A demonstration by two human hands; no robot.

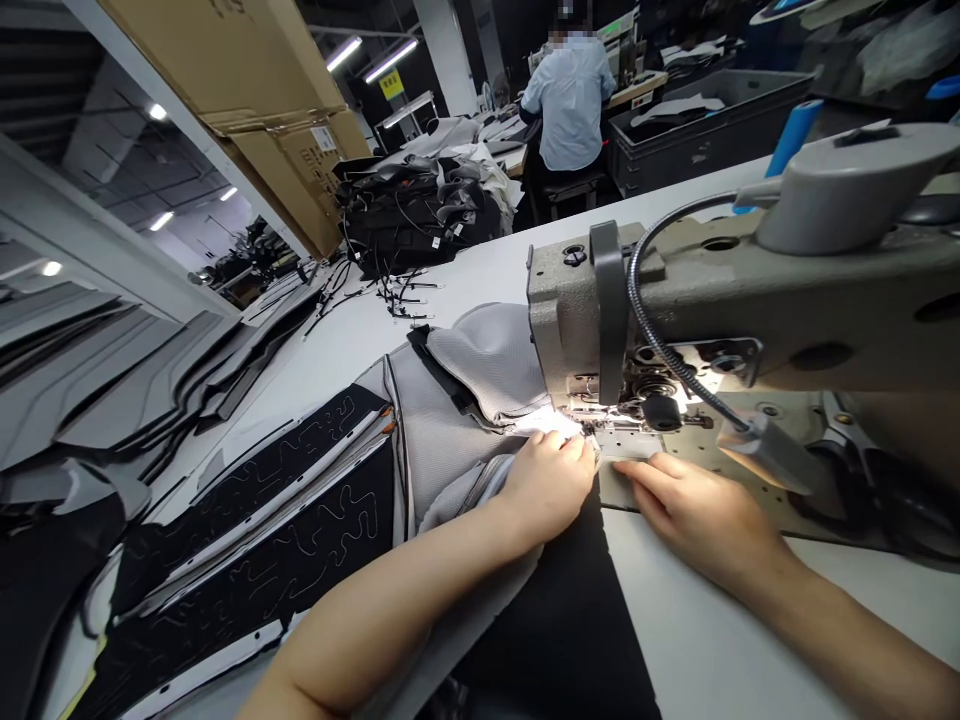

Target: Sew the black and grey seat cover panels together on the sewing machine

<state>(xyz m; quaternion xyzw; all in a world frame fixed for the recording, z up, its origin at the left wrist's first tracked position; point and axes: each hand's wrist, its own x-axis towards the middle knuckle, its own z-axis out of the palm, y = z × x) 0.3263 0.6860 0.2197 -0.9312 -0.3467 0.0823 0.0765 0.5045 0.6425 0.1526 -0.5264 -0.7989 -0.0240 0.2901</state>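
Note:
A grey sewing machine (637, 280) stands at the right, its small lamp lighting the needle area. Grey mesh fabric (487, 360) with black trim lies bunched to the left of the presser foot (589, 425). My left hand (551, 485) has its fingers curled down on the fabric edge, close beside the foot. My right hand (697, 510) lies just right of the needle, fingers stretched over the metal bed plate (630, 445), holding nothing visible. Black panels with curving stitch lines (330, 540), part of the sewn piece, spread to the left under my left forearm.
Scissors (847, 450) lie on the machine bed at right. Stacked grey panels (150, 370) line the left side. A dark pile of sewn pieces (427, 205), a cardboard box (247, 80) and a grey crate (697, 130) stand beyond. Another person (574, 100) sits facing away.

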